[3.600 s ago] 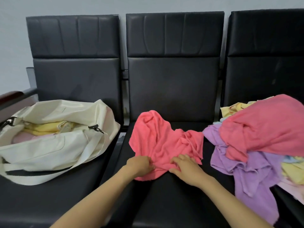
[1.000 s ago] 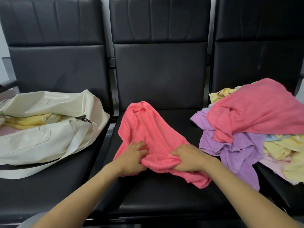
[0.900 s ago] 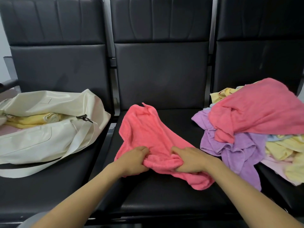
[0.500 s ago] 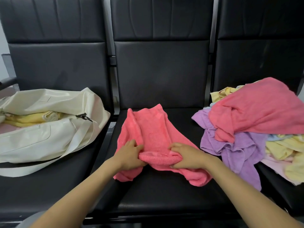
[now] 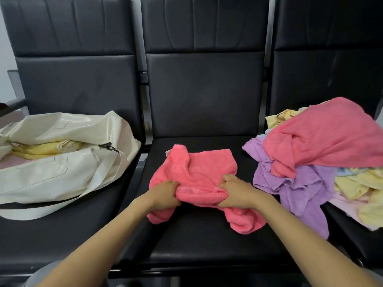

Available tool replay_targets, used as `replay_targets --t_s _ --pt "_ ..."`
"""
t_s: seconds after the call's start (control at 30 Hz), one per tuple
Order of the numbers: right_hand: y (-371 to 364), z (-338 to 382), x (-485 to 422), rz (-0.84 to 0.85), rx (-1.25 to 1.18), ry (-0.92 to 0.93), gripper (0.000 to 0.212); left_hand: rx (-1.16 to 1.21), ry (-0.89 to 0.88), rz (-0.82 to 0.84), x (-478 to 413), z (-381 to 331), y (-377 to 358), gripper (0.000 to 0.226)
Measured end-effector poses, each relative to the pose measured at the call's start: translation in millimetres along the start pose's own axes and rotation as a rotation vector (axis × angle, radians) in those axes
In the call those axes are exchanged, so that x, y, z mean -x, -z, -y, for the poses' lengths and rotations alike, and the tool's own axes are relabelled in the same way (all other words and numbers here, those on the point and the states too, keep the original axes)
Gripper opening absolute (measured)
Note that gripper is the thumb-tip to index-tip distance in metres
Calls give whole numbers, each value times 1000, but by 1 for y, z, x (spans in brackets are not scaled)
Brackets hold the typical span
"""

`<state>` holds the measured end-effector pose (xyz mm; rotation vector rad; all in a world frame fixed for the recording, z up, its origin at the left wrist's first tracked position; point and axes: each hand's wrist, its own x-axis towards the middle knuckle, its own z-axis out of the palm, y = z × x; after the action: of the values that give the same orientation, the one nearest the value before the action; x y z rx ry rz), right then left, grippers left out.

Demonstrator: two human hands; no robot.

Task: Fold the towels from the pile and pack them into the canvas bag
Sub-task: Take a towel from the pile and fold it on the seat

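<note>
A pink towel point(image 5: 199, 172) lies crumpled on the middle black seat point(image 5: 207, 241). My left hand point(image 5: 165, 193) grips its near left edge and my right hand point(image 5: 234, 191) grips its near right edge, fingers curled into the cloth. The cream canvas bag point(image 5: 62, 168) lies open on the left seat with yellow towels point(image 5: 45, 150) inside. The pile of towels point(image 5: 323, 154), pink on top of purple and yellow ones, covers the right seat.
Three black padded chairs stand in a row with tall backrests point(image 5: 205, 90). The bag's strap point(image 5: 99, 179) hangs over its front side. A dark armrest point(image 5: 12, 104) sticks out at the far left.
Both hands have gathered the pink towel's near edge and pulled it toward me; the far part has flattened and spread wider on the seat.
</note>
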<state>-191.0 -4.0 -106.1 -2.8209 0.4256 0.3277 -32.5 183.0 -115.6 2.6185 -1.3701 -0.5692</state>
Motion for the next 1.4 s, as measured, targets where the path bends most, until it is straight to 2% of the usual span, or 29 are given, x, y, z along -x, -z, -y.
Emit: replay_targets --t_s 0.07,0.2,0.27,0.37,0.4,0.47,0.53,0.63,0.7,0.77,0.83,0.97,1.03,1.1,1.17,1.23,1.3,1.4 --pt "-1 1 8 -16 -9 18 28 61 -6 -12 4 0 0 44" --pt "8 2 29 -76 -114 -18 29 -12 -16 -17 21 -10 15 14" --pt "22 3 42 -119 -152 -29 25 11 -31 -17 31 -15 33 10" --pt "59 11 64 -208 -224 33 15 74 -92 -111 48 -25 73 12" --pt "76 15 71 -228 -244 50 17 98 -111 -146 56 -30 90 9" --pt "113 23 86 -269 -264 55 40 168 -137 -168 72 -39 124 13" --pt "147 29 99 -295 -313 80 43 298 -173 -128 86 -45 158 25" --pt "184 34 111 -249 -431 77 28 367 -181 15 101 -49 197 49" --pt "195 34 108 -207 -451 44 23 340 -179 122 103 -52 213 48" --pt "196 33 96 -208 -406 1 23 250 -141 124 96 -55 217 42" --pt "194 29 79 -266 -296 -37 26 156 -98 -35 82 -58 214 34" --pt "192 25 56 -580 -98 -71 20 -34 -95 -618 53 -54 205 21" --pt "192 28 53 -694 -58 -76 23 -77 -120 -785 46 -51 200 16" --pt "186 28 50 -752 41 -75 29 -96 -147 -885 43 -48 188 15" --pt "173 25 47 -728 106 -66 29 -121 -185 -927 38 -40 166 19" --pt "150 15 43 -602 118 -57 29 -153 -214 -867 32 -31 135 24" --pt "124 2 41 -428 87 -21 24 -160 -206 -721 26 -23 97 27" --pt "82 -13 40 -122 63 7 15 -119 -132 -416 18 -14 43 34"
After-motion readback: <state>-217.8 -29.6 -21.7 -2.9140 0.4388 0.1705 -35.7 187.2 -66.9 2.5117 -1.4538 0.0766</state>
